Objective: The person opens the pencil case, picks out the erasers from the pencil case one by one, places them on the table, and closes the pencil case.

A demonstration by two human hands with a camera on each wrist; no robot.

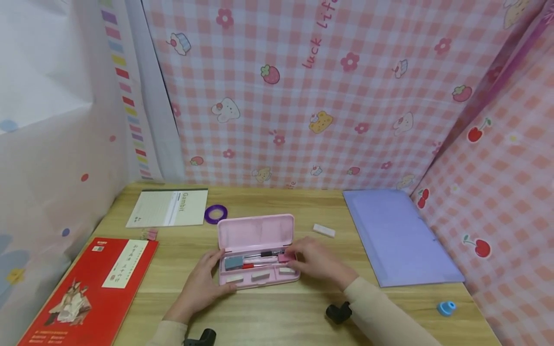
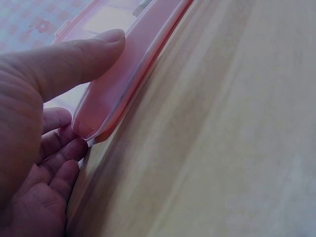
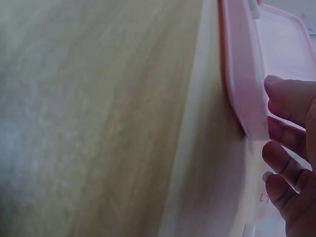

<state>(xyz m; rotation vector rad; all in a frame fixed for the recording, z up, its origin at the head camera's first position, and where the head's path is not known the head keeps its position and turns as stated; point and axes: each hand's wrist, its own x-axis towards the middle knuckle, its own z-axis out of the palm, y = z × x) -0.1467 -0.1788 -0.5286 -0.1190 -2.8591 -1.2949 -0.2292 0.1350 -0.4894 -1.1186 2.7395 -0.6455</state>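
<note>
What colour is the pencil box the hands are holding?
Pink. The open pencil box shows best in the head view.

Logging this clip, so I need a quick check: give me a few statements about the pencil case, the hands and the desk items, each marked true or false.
1. The pink pencil case lies open, lid up. True.
2. The left hand holds the case's left end. True.
3. The right hand rests on the purple folder. False: it is at the case's right end, fingers on a pink item inside.
4. The white eraser lies inside the case. False: it lies on the desk, beside the lid.
5. A purple tape ring lies by the notebook. True.
</note>
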